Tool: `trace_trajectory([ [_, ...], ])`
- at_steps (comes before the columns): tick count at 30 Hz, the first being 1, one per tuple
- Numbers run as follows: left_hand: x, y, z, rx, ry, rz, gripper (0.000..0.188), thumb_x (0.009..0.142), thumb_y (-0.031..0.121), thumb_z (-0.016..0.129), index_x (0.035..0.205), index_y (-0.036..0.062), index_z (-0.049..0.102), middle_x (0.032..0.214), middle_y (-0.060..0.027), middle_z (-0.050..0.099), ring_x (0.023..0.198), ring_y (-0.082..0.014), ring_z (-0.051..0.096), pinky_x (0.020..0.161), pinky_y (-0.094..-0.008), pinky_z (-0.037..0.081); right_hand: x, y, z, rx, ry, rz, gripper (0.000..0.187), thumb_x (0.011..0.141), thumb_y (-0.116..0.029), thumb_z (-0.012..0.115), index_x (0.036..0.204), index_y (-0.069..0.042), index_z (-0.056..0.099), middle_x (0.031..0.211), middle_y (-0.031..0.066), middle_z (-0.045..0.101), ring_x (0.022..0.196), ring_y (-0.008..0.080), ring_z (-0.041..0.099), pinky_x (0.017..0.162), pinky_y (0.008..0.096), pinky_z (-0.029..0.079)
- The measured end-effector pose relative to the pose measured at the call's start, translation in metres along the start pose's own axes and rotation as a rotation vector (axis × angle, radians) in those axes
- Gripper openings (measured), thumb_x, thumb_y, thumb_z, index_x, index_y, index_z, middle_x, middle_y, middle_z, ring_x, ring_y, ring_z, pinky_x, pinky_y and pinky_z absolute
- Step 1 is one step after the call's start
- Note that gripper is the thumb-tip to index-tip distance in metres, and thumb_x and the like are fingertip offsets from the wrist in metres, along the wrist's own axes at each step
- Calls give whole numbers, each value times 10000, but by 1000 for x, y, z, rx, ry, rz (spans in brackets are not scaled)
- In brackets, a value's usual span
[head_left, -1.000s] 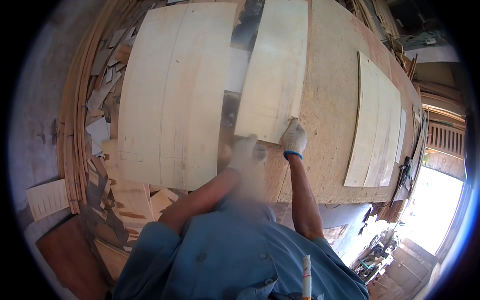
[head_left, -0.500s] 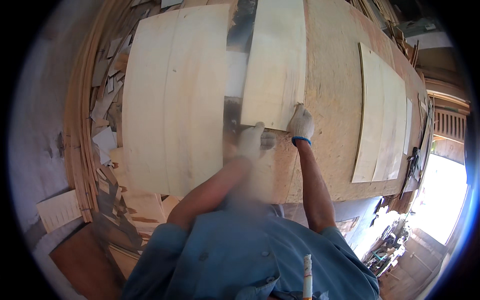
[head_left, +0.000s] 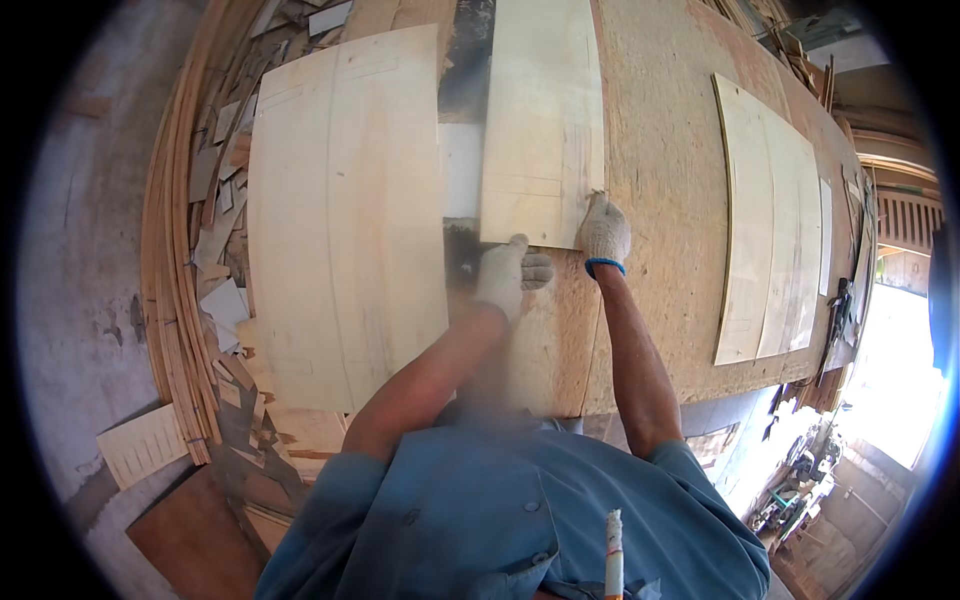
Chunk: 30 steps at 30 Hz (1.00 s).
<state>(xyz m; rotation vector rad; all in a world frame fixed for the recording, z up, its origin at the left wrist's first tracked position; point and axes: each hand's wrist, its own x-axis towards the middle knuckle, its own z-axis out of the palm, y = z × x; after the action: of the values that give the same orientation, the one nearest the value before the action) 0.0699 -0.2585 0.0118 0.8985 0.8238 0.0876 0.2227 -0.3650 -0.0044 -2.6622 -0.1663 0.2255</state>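
Note:
A long, narrow pale plywood sheet lies lengthwise ahead of me on the work table, with thin marked lines across its near part. My left hand, in a whitish knit glove, is at its near left corner. That thumb laps over the near edge, while the folded fingers show just below it. At the near right corner, my right hand, in a similar glove with a blue cuff, pinches the sheet's right side; its fingertips are partly hidden. A wider plywood sheet lies to the left, separated by a narrow gap.
More pale sheets lie on the right of the worn wooden table. Long wood strips and scattered offcuts line the left side. A brown board stands low left. Cluttered hardware sits beyond the table's near right.
Both hands and the narrow sheet have slid a little away from me relative to the table and the wide sheet. The whole view has shifted slightly.

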Motion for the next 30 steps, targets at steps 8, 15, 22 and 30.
trace_trajectory([
  [8, 30, -17, -13, 364, -118, 422, 340, 1006, 307, 468, 1089, -10, 559, 865, -162, 686, 639, -226, 654, 595, -352, 534, 18, -13, -5, -175, -124, -67, 283, 990, -263, 364, 1133, -120, 562, 1093, 177, 655, 1000, 387, 630, 805, 501, 513],
  [15, 41, 8, 2, 204, -72, 233, 346, 1005, 301, 460, 1094, -22, 547, 853, -166, 680, 619, -217, 640, 589, -340, 530, 38, -19, 1, -71, -4, -115, 474, 979, -402, 336, 1027, -51, 650, 1040, 251, 645, 1008, 439, 608, 830, 516, 483],
  [22, 51, 49, 21, 1, 51, -90, 346, 1004, 305, 465, 1052, -29, 544, 827, -162, 669, 574, -220, 632, 541, -340, 533, 63, -30, 1, -178, -53, -113, 312, 988, -278, 360, 1108, -115, 598, 1091, 211, 658, 998, 411, 634, 812, 507, 518],
  [30, 78, 64, 32, -111, 104, -141, 348, 998, 320, 467, 1016, -13, 566, 825, -161, 678, 559, -227, 632, 497, -354, 517, 97, -38, 6, -250, -50, -186, 298, 964, -260, 412, 1111, -96, 613, 1105, 217, 657, 1015, 401, 640, 818, 504, 523],
])
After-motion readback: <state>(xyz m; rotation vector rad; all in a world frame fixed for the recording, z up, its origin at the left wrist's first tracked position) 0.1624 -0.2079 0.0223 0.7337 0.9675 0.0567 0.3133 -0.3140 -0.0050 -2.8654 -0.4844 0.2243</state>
